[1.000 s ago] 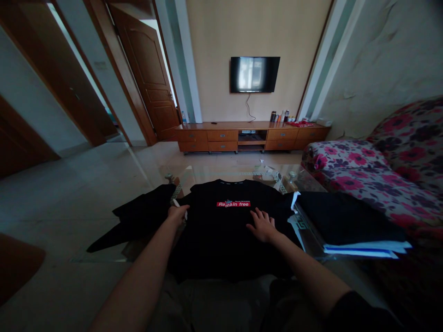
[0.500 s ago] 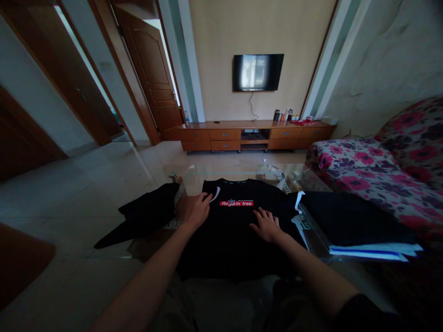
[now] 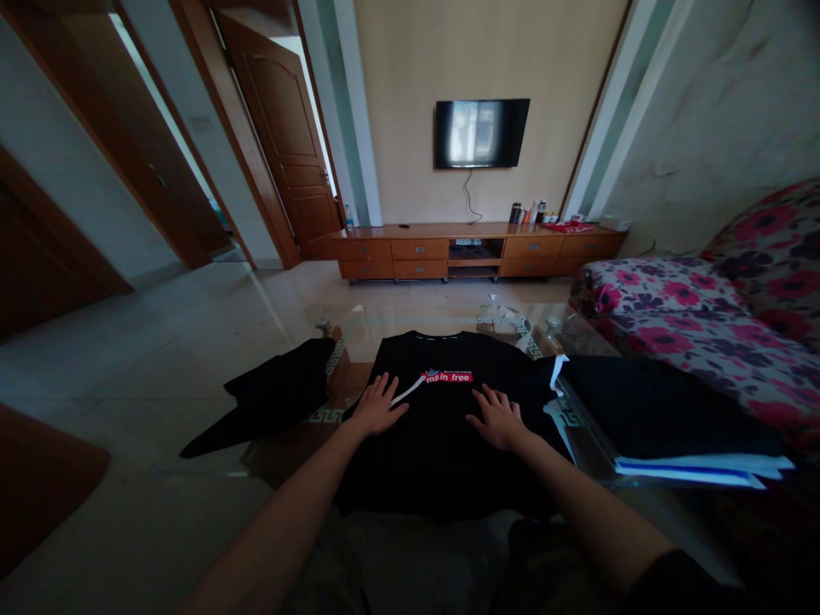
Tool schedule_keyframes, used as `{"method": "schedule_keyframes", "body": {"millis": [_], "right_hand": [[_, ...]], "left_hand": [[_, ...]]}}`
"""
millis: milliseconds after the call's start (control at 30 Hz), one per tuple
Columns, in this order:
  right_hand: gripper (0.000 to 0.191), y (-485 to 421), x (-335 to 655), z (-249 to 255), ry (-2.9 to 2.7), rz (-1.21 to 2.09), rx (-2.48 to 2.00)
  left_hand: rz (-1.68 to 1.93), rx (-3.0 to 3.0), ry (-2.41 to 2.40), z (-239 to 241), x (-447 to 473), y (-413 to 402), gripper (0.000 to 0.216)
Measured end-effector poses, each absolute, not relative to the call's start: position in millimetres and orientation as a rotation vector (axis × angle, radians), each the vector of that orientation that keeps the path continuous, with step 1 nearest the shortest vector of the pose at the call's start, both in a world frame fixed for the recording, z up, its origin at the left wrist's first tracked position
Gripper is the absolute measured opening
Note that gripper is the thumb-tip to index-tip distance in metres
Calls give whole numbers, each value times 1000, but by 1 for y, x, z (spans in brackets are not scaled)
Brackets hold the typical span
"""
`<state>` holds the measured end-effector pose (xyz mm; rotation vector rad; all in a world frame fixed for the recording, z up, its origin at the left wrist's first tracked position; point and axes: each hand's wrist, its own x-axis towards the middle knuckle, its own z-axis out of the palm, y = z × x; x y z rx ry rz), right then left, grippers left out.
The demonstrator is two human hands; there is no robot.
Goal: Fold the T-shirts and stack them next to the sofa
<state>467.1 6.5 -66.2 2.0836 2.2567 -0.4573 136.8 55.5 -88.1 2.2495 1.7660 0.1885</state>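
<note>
Black T-shirt is being presented flat, front uppermost, on a glass table, with its collar being directed away from the person. A red printed label is being displayed across the chest, "main free" being legible; its left end is being partly overlapped by a narrow white strip. The left hand is being laid palm down on the shirt's left side, fingers spread and thumb being pointed inward; the strip is being seen to emerge beside it, and whether its near end is being pinned cannot be told. The right hand is being rested palm down below and to the right of the label, its fingers parted and slightly bent.

To the left, a dark cloth with a pointed end is being noted. To the right, folded black fabric is being supported on pale and blue layers, a second white strip being located beside the shirt's sleeve.

Beyond the table, bottles are being carried by a long wooden cabinet, above which a television is being held on the wall. A floral sofa is being observed at right
</note>
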Motion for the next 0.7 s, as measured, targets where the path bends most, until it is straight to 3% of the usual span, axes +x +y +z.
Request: {"method": "schedule_keyframes", "body": {"millis": [167,333,533,700], "right_hand": [[75,5,466,-64,2248,-449,2076],[74,6,466,-67,2245,-448,2076],[76,8,470,-77,2280,-432,2054],[75,8,470,-81,2285,-418,2045]], "left_hand": [[466,2106,1822,-68,124,82,50],[468,2095,1870,-66,78,87,54],[36,2279,1984,-104,43,64,65],[-11,2325,2156,-98,57,67,63]]}}
